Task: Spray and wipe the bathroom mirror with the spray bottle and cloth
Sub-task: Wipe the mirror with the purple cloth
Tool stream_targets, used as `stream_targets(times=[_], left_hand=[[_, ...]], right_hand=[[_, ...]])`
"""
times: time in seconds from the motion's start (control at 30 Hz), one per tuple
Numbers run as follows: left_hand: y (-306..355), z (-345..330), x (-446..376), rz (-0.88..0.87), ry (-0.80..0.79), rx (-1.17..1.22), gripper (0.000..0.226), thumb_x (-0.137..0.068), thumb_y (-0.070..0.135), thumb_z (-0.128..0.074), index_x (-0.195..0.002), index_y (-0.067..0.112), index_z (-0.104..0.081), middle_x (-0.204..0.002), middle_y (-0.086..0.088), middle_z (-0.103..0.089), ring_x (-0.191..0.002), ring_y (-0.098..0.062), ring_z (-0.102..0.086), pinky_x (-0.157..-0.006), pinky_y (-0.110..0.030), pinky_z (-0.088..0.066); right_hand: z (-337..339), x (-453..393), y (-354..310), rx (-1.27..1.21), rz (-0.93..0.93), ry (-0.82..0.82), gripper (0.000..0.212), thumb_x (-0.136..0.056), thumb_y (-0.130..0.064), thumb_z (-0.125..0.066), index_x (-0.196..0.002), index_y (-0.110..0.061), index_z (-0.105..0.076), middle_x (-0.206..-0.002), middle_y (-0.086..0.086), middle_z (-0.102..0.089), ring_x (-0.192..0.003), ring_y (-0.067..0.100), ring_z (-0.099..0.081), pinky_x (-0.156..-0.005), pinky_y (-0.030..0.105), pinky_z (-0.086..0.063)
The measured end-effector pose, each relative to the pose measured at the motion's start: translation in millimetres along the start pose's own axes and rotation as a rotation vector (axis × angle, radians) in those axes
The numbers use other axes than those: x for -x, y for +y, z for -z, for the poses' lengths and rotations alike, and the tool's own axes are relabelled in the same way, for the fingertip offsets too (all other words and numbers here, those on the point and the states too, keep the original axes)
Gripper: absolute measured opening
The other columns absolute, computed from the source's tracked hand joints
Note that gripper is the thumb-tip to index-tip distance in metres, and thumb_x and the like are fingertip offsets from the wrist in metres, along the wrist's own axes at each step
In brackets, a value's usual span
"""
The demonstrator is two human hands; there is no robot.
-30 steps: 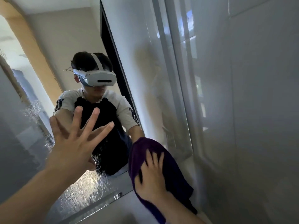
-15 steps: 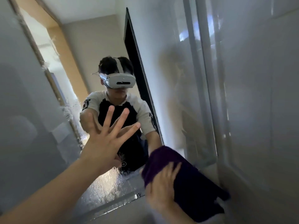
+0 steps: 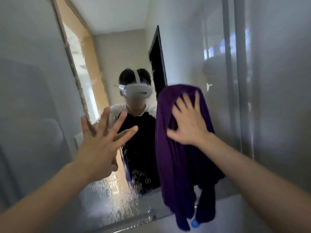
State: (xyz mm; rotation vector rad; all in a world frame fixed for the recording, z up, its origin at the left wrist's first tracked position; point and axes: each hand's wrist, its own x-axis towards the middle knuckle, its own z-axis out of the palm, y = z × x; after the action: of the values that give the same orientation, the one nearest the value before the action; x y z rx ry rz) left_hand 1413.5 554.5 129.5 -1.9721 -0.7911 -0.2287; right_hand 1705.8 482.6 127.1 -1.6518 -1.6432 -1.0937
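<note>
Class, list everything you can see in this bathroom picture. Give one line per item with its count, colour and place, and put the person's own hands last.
mirror: one, silvery glass, fills the left and middle of the wall; its lower part is wet with droplets.
cloth: one, dark purple, spread on the mirror right of centre, its lower end hanging past the mirror's bottom edge.
blue object: one, small and blue, peeking out below the cloth's lower end; too hidden to identify.
wall: one, grey and glossy, right of the mirror.
reflection: one, a person in a white headset and dark top, centre of the mirror.
left hand: one, fingers spread, at the glass left of centre.
right hand: one, fingers spread, pressing the cloth against the mirror.
</note>
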Motion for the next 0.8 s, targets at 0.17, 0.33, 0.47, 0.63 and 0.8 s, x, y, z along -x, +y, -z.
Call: stream_targets(times=[0.17,0.33,0.47,0.63,0.8], left_hand=[[0.5,-0.2,1.4,0.024,-0.007,0.045,0.158,-0.031,0.063,-0.092,-0.162,0.037,-0.008,-0.172,-0.011,0.008,-0.153,-0.053,0.008,-0.1,-0.092,-0.007],[2.2,4.9,3.4,0.04,-0.025,0.102,0.161,-0.029,0.056,-0.096,-0.161,0.041,-0.005,-0.173,-0.007,0.008,-0.155,-0.049,0.01,-0.103,-0.088,0.001],[2.4,7.9,6.4,0.058,-0.026,0.117,0.163,-0.03,0.06,-0.095,-0.161,0.043,0.001,-0.172,-0.006,0.012,-0.155,-0.048,0.01,-0.104,-0.089,-0.006],[-0.4,8.6,10.0,0.029,0.036,0.136,0.151,-0.034,0.067,-0.09,-0.162,0.038,-0.017,-0.173,-0.009,-0.007,-0.155,-0.049,-0.005,-0.103,-0.088,-0.016],[-28.4,48.9,-13.8,0.235,0.077,0.258,0.15,-0.041,0.086,-0.079,-0.163,0.042,-0.004,-0.172,-0.01,0.012,-0.153,-0.052,0.009,-0.1,-0.084,-0.024]], right_hand=[[29.8,-65.2,-15.1,0.073,-0.062,0.036,0.079,-0.084,-0.056,-0.046,-0.151,-0.015,-0.043,-0.153,0.014,-0.044,-0.147,0.044,-0.03,-0.121,0.072,-0.003],[-8.5,9.0,-52.6,0.09,0.063,-0.118,0.076,-0.068,-0.058,-0.051,-0.126,-0.009,-0.065,-0.125,0.018,-0.062,-0.124,0.044,-0.051,-0.115,0.077,-0.014],[-51.2,109.8,-63.0,0.05,0.383,-0.353,0.063,-0.076,-0.062,-0.061,-0.126,-0.024,-0.063,-0.127,0.003,-0.063,-0.12,0.033,-0.058,-0.118,0.065,-0.003],[-36.1,99.0,-16.0,0.07,0.611,-0.342,0.063,-0.081,-0.067,-0.058,-0.134,-0.033,-0.054,-0.132,-0.011,-0.058,-0.125,0.021,-0.048,-0.12,0.057,-0.013],[36.8,-29.9,16.1,0.059,0.283,-0.09,0.081,-0.074,-0.068,-0.056,-0.141,-0.024,-0.045,-0.137,0.004,-0.056,-0.131,0.031,-0.043,-0.122,0.067,-0.008]])
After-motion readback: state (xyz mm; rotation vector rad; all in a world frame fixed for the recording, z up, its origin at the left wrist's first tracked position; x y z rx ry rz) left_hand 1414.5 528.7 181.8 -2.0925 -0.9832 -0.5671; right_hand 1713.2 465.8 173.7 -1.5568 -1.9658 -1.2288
